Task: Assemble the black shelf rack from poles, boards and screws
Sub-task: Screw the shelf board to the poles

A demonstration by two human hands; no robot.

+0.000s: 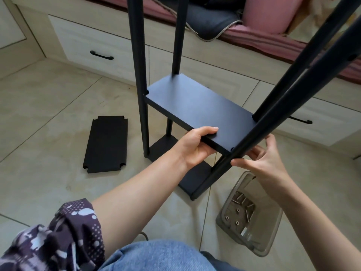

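Left grip [196,145] clasps the middle board [195,106] — right grip [261,159] curls behind the near pole [273,118], what it holds hidden; pole tops cut off.

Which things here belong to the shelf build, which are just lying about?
Job: raised board gripped by left hand; near pole with right hand at it; bottom board; spare board on floor; tub of screws.
Lying about: pink cushion; dark cloth; drawer handle.
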